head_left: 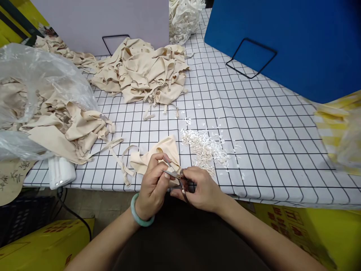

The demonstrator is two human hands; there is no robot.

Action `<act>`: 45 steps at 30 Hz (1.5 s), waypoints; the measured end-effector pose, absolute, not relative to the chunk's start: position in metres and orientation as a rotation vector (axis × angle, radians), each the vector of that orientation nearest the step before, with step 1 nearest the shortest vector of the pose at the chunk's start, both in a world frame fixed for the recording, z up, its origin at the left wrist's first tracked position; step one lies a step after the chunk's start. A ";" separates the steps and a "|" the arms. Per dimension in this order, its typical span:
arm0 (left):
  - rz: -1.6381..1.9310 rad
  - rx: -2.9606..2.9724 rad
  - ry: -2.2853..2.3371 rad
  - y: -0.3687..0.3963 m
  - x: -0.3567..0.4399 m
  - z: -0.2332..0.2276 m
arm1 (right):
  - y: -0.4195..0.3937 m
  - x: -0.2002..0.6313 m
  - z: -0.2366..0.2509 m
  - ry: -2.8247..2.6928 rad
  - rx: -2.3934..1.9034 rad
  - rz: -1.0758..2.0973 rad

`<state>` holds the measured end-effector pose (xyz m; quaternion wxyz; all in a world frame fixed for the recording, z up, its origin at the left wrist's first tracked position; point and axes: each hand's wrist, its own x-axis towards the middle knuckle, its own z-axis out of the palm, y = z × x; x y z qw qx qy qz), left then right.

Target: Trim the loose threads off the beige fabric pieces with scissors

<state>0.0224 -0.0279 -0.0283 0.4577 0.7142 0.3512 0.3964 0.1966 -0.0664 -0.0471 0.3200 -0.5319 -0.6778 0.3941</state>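
My left hand (153, 184), with a green bangle on its wrist, pinches the edge of a beige fabric piece (158, 154) that lies at the table's front edge with its straps trailing left. My right hand (201, 188) grips small metal scissors (176, 176), whose blades point left at the fabric edge between my hands. A heap of small white cuttings (204, 148) lies on the cloth just right of the fabric piece.
A checked tablecloth (267, 124) covers the table. A beige garment pile (143, 71) lies at the back, more spill from a clear plastic bag (34, 94) at left. A blue board (296, 41), a grey board (98, 20), a yellow-striped bag (341, 128) and yellow boxes (42, 244) surround it.
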 end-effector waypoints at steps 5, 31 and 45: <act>0.962 1.782 0.872 -0.028 0.022 -0.029 | -0.066 0.196 -0.047 -1.787 -1.413 1.029; 0.711 1.934 0.639 -0.014 0.058 -0.026 | -0.096 0.255 -0.038 -1.261 -1.897 1.275; 0.215 2.331 1.341 -0.020 -0.053 -0.048 | -0.053 0.166 -0.051 -1.866 -1.530 1.047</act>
